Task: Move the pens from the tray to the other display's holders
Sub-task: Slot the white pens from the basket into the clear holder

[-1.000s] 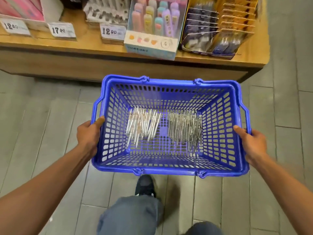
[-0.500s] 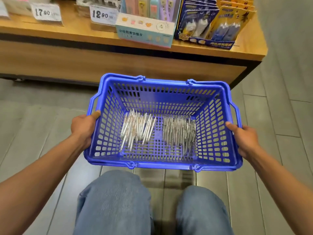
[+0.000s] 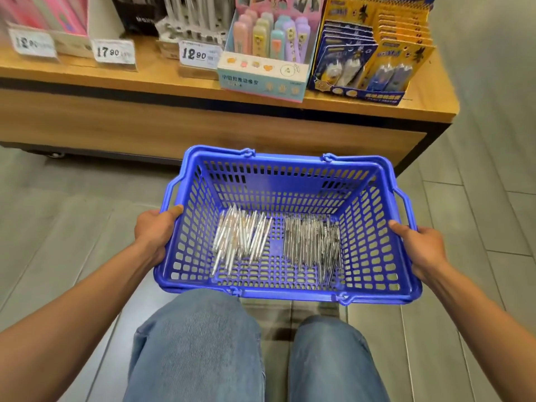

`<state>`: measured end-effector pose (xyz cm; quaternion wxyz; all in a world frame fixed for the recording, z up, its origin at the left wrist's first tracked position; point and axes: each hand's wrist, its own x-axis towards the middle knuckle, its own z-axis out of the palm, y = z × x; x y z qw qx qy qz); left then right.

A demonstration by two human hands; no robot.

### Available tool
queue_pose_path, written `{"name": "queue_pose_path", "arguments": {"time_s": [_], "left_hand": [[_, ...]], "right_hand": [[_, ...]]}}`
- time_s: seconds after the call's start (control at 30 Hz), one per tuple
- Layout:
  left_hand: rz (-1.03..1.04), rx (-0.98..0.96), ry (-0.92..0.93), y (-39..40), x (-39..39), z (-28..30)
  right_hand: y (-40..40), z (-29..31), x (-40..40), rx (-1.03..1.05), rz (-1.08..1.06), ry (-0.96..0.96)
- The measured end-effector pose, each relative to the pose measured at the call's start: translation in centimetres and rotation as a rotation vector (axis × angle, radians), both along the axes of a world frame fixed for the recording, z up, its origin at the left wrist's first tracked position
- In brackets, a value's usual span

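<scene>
The grey tiled floor (image 3: 72, 227) filled most of my view, and at twelve o'clock stood the long wooden display surface (image 3: 203, 123) with its dark lower edge. Below it, toward six o'clock, my two knees in blue denim jeans (image 3: 197, 343) pointed forward.

Between the knees and that surface I held the blue perforated plastic shopping basket (image 3: 290, 184), the tray of this job, level and clear of the floor. My left hand (image 3: 155, 230) gripped its nine o'clock rim, thumb lying along the top edge and fingers curled under the side wall. My right hand (image 3: 420, 245) clamped the three o'clock rim the same way, thumb on top.

On the surface at one o'clock sat a yellow and navy cardboard display of carded packets (image 3: 374, 50). Just beside it, at twelve o'clock, was a pale blue cardboard box of pastel oblong cases (image 3: 269, 53). Three white price cards (image 3: 113, 52) stood along the front edge toward eleven o'clock; their print was blurred at the far left.

The pens lay on the basket floor in two loose heaps: a bundle of clear-and-white slim pens (image 3: 240, 239) toward the left wall, and a bundle of darker silver-grey slim pens (image 3: 313, 245) toward the right, a bare strip between them.
</scene>
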<state>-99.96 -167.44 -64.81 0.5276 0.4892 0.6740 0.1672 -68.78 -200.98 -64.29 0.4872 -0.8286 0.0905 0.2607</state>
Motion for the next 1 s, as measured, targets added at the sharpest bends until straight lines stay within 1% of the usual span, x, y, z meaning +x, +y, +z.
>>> {"name": "queue_pose_path", "arguments": {"time_s": [0.27,0.33,0.4,0.43,0.5,0.57,0.63,0.7,0.77,0.8,0.87,0.9,1.0], "left_hand": [[-0.032,0.015,0.015,0.9,0.2,-0.6],[-0.053,0.022,0.025,1.1,0.3,-0.8],[-0.072,0.053,0.028,1.4,0.5,-1.0],[-0.077,0.081,0.032,1.5,0.6,-1.1],[-0.076,0.176,0.039,1.6,0.7,-1.1],[-0.135,0.354,0.120,1.6,0.8,-1.1],[-0.252,0.562,0.225,1.1,1.1,-0.8],[-0.371,0.756,0.268,0.7,1.6,-0.4],[-0.486,0.894,0.239,0.4,2.4,-0.4],[-0.508,0.878,0.166,0.2,3.0,-0.5],[-0.487,0.706,-0.019,-0.4,4.5,-0.9],[-0.474,0.622,-0.054,-0.6,5.2,-1.2],[-0.437,0.343,-0.047,-0.8,7.1,-3.0]], "right_hand": [[0.0,-0.7,0.3,-0.048,-0.017,-0.015],[0.4,-0.5,0.3,-0.110,-0.005,-0.023],[1.1,-0.4,0.3,-0.203,-0.002,-0.077],[1.5,-0.3,0.2,-0.276,0.014,-0.140],[2.4,-0.3,0.0,-0.451,0.064,-0.344],[3.7,0.2,-0.6,-0.540,0.095,-0.579],[5.6,0.9,-1.7,-0.497,0.128,-0.747],[8.2,0.9,-2.7,-0.391,0.221,-0.817],[11.3,0.3,-3.7,-0.191,0.358,-0.775],[12.9,-0.2,-4.3,-0.085,0.420,-0.701],[16.0,-1.7,-5.6,0.006,0.553,-0.511],[17.4,-2.9,-6.2,0.012,0.636,-0.409],[20.8,-6.9,-8.1,-0.014,0.854,-0.121]]}}
